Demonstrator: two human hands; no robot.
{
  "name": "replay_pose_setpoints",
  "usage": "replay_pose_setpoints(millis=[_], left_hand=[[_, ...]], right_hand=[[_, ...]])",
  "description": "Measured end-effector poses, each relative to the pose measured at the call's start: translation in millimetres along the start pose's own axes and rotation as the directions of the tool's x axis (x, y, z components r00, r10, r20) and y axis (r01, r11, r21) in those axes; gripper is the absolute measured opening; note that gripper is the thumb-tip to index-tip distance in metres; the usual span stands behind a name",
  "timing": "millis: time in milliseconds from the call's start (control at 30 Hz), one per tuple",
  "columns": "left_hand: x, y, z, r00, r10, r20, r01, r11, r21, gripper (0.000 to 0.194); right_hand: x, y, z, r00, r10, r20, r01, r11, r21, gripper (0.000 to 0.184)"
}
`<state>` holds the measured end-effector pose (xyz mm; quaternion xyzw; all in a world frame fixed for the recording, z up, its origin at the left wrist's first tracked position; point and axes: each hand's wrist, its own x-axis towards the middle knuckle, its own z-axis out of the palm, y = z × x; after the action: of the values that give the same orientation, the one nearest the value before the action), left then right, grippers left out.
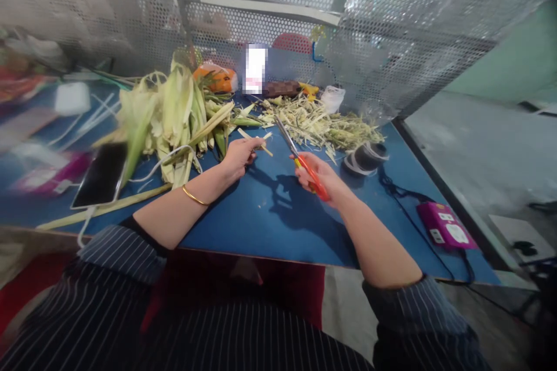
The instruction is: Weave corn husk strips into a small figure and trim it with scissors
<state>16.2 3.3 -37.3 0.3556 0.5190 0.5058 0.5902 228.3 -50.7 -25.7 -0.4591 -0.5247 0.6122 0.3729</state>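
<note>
My left hand [241,157] is closed on a small bundle of pale corn husk strips [266,149], whose ends stick out past the fingertips. In my right hand [322,177] is a pair of scissors [314,175] with red-orange handles. Its blades point away from me, up and to the left, and look nearly together. A gap separates the scissors from the strips. Left of my left hand lies a large heap of green and pale corn husks [174,107]. Beyond the scissors spreads a pile of shredded husk clippings [322,119].
A phone [101,175] with a white cable lies on the blue table [243,226] at left. To the right are a dark roll [364,159] with white bands and a purple power strip [444,225] with black cords. A perforated metal screen [270,17] borders the back.
</note>
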Motion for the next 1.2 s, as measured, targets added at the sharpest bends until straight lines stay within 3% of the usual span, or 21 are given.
replay_pose_setpoints(millis=[167,267,600,933,1200], left_hand=[[-2,3,1.7,0.999,0.037,0.002,-0.037,0.998,-0.041,0.016],[-2,3,2.2,0.999,0.045,-0.021,-0.046,0.998,-0.05,0.017],[-4,-1,4.4,0.996,0.085,-0.003,-0.085,0.994,-0.063,0.017],[-3,1,2.7,0.993,0.111,-0.032,-0.113,0.989,-0.1,0.014],[-7,-7,7.1,0.994,0.081,0.079,-0.073,0.993,-0.097,0.015]], right_hand=[[-10,-7,-7,0.999,0.045,-0.011,-0.046,0.948,-0.314,0.042],[-9,-8,-7,0.998,0.055,-0.011,-0.055,0.918,-0.392,0.039],[-10,-7,-5,1.0,-0.005,-0.021,-0.007,0.845,-0.535,0.043],[-10,-9,-3,1.0,-0.014,-0.012,0.004,0.822,-0.569,0.044],[-7,-3,-4,0.998,-0.056,-0.003,0.043,0.799,-0.6,0.042]])
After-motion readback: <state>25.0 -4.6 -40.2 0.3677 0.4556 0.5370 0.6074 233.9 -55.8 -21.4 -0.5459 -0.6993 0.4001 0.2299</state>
